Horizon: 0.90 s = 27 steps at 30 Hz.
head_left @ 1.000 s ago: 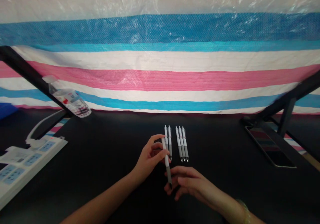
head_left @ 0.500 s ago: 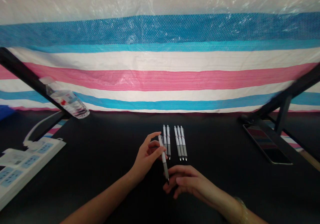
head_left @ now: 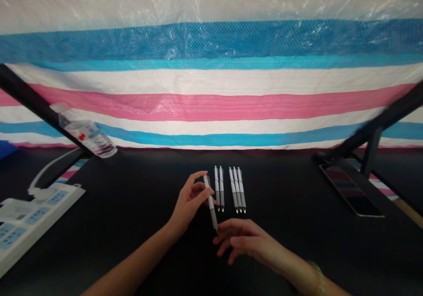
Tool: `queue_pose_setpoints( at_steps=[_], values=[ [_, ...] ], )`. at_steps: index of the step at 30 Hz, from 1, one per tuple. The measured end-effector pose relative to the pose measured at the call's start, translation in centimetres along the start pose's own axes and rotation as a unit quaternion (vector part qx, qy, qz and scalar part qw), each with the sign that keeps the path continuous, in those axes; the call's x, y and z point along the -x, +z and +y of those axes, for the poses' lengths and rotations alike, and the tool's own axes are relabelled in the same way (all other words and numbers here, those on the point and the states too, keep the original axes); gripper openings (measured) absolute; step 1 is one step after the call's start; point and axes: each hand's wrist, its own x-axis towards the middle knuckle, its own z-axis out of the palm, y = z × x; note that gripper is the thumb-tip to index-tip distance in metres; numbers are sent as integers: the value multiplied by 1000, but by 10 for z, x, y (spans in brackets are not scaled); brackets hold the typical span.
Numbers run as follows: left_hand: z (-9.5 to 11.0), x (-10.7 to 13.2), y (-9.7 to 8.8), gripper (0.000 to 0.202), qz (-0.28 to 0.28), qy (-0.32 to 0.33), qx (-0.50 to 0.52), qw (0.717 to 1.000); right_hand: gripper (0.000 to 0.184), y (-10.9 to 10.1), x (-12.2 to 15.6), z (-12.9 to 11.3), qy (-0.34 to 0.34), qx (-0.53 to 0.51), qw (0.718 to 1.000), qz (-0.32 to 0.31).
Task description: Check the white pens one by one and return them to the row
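My left hand (head_left: 188,199) grips a white and grey click pen (head_left: 211,204) between thumb and fingers, its forefinger at the clicker end. The pen is tilted, its dark tip pointing down and toward me. Close to that tip, my right hand (head_left: 243,241) is held with loosely curled, parted fingers and nothing in its grasp. Just beyond the hands lie a pair of like pens (head_left: 219,188) side by side. To their right, a group of three pens (head_left: 237,189) lies parallel, tips facing me.
On the left are a white power strip (head_left: 39,219) with a plugged-in cable and a clear water bottle (head_left: 94,137) leaning by a black frame bar. A phone (head_left: 350,191) lies at the right. Striped plastic sheeting (head_left: 211,106) hangs behind the black table (head_left: 132,172).
My left hand has moved slightly left with its pen, away from the pair on the table. My right hand has barely moved.
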Motion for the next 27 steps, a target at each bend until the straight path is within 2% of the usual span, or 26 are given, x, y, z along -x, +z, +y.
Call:
queue_pose_setpoints(
  at_steps=[3,7,11,13,15,16,17,18,20,21,23,25,27],
  values=[
    [2,-13,-6,64,-3,8,-55,998,41,-1,1,0,1,-1,1000,0],
    [-5,-44,-14,63,-8,11,-126,992,42,0,1,-1,6,0,1000,-9],
    [-14,-70,-13,59,8,53,-203,978,42,0,1,-4,11,14,1000,-8],
    [-15,-71,-11,59,27,62,-224,972,41,0,2,-8,-8,52,999,0],
    [-14,-63,-8,56,42,49,-229,971,35,0,4,-14,-63,157,985,41],
    [-13,-57,-7,54,32,28,-222,974,32,-1,6,-18,-107,238,962,75],
    [-11,-49,-6,51,21,5,-210,978,30,-2,8,-22,-152,332,924,110],
    [-10,-40,-5,48,9,-13,-196,981,33,-4,9,-26,-201,430,869,141],
    [-9,-23,-4,46,-14,-45,-173,984,51,-9,11,-31,-246,606,742,147],
    [-9,-16,-4,46,-23,-61,-167,984,59,-12,10,-32,-248,674,683,136],
    [-10,-5,-4,46,-23,-67,-162,984,63,-18,8,-30,-236,763,591,112],
    [-12,2,-4,44,-15,-51,-164,985,51,-21,3,-27,-238,806,532,101],
    [-13,6,-5,40,-6,-31,-161,986,33,-21,-1,-25,-254,826,493,95]
  ],
)
